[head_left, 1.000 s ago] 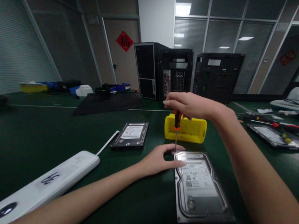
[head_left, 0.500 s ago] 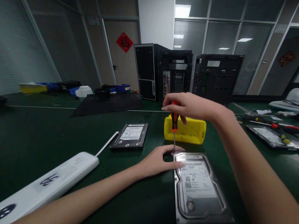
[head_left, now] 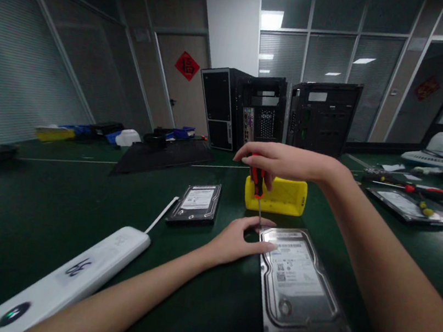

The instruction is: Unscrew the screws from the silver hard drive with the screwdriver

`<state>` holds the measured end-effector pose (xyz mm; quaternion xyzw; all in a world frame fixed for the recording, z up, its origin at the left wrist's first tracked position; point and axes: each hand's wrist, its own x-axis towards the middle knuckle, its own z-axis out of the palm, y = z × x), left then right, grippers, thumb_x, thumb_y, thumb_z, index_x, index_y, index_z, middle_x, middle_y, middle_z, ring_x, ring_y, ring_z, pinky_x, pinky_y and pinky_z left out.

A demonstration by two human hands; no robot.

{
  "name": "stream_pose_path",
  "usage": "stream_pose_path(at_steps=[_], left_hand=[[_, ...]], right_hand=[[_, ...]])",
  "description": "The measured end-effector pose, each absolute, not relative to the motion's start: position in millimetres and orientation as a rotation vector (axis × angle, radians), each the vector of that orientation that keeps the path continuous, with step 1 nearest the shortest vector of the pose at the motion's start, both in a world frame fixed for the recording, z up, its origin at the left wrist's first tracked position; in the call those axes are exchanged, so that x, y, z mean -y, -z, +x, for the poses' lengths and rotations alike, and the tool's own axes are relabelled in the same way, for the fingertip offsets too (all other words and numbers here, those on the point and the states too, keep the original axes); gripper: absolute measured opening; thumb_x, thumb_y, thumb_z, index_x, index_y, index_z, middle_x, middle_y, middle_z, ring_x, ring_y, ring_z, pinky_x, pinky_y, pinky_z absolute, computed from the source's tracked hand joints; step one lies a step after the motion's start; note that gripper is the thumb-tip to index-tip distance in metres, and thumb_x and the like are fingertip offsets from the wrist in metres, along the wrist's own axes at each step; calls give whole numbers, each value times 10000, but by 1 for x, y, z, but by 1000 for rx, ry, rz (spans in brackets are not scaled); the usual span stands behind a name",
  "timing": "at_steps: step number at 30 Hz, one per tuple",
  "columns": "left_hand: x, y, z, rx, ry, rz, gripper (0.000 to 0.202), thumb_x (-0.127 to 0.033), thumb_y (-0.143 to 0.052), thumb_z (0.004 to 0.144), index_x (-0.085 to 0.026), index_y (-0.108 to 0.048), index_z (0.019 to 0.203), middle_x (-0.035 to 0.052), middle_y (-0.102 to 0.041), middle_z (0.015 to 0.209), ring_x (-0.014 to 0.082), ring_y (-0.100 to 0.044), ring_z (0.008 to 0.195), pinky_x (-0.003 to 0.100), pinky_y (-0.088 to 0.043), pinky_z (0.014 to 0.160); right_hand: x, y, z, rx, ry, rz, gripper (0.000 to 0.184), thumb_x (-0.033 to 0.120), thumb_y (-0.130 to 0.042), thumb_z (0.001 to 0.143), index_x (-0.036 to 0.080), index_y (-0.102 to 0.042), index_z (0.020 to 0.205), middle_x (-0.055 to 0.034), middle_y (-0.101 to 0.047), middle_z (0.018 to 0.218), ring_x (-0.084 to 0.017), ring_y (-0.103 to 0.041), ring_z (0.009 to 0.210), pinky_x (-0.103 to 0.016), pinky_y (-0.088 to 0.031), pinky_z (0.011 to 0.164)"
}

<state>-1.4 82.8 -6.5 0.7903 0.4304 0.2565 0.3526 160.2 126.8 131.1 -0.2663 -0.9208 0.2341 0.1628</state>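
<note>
A silver hard drive [head_left: 298,288] with a white label lies on the green table in front of me. My left hand [head_left: 237,239] grips its far left corner, thumb on top and fingers at the far edge. Above that corner my right hand [head_left: 264,158] is closed round the red and black handle of a screwdriver [head_left: 258,185]. Its shaft points down, tilted slightly, and the tip meets the drive's far left corner; a screw there is too small to make out. Right behind stands a yellow plastic bin [head_left: 283,197].
Left of my hands lies another hard drive [head_left: 197,202], near a white device marked 39 [head_left: 76,272] with a thin white stick. Computer cases [head_left: 263,111] stand at the back. On the right are pliers [head_left: 429,191] and a further hard drive [head_left: 401,204].
The screwdriver's handle leans a little further left, with my right hand moved slightly the same way. My left hand keeps its hold on the drive. The whole view has shifted slightly.
</note>
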Motion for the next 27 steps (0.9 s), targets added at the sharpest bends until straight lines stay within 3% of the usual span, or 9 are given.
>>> stream_pose_path(at_steps=[8, 13, 19, 27], left_hand=[[-82, 7, 0, -1125, -670, 2048, 488, -449, -641, 739, -209, -571, 1159, 54, -604, 1177, 241, -547, 1075, 367, -401, 940], [-82, 5, -1, -1110, -660, 2056, 487, -450, -632, 751, -212, -561, 1170, 51, -599, 1184, 237, -546, 1073, 361, -406, 929], [-83, 5, -1, -1097, -647, 2069, 478, -443, -628, 765, -210, -555, 1175, 54, -592, 1188, 226, -541, 1081, 354, -397, 944], [-83, 4, -1, -1121, -638, 2071, 479, -435, -635, 760, -209, -556, 1175, 51, -593, 1189, 230, -538, 1082, 354, -398, 941]], right_hand=[[-129, -131, 159, 2677, -453, -718, 250, 312, -382, 915, 139, -552, 977, -57, -616, 861, -80, -592, 576, -199, -455, 578], [-132, -131, 163, 2647, -394, -876, 332, 412, -378, 897, 136, -545, 820, -75, -635, 798, -104, -592, 541, -209, -430, 491], [-136, -131, 171, 2650, -403, -1010, 181, 257, -379, 877, 146, -522, 866, -103, -646, 831, -144, -610, 566, -226, -418, 457], [-133, -132, 167, 2671, -386, -964, 256, 400, -387, 884, 176, -506, 852, -55, -628, 722, -121, -579, 488, -214, -413, 444]])
